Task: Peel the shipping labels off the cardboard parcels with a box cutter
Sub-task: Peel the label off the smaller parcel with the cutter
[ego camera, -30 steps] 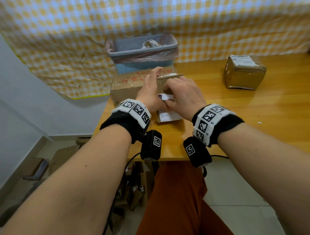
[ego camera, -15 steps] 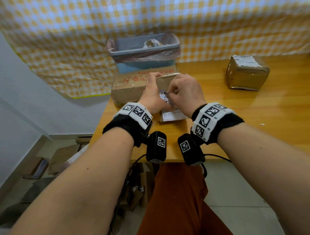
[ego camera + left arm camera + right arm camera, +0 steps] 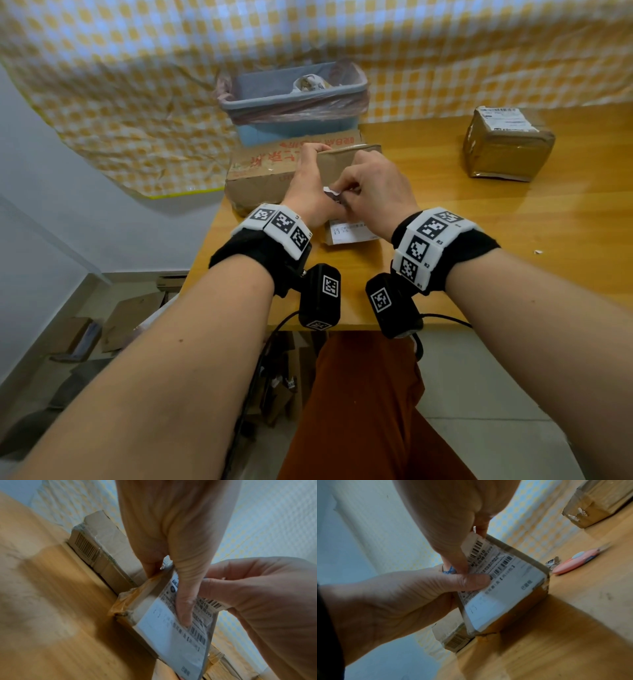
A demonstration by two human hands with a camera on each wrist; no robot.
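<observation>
Label mostly hidden behind hands in head view; print too blurred to read.

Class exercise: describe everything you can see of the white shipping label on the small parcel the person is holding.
The shipping label is white paper printed with barcodes and black text, stuck on the upturned face of a small taped cardboard parcel standing on edge on the wooden table. Its upper corner is lifted and curled. The right hand pinches that corner; the left hand holds the parcel, thumb pressed on the label.
</observation>
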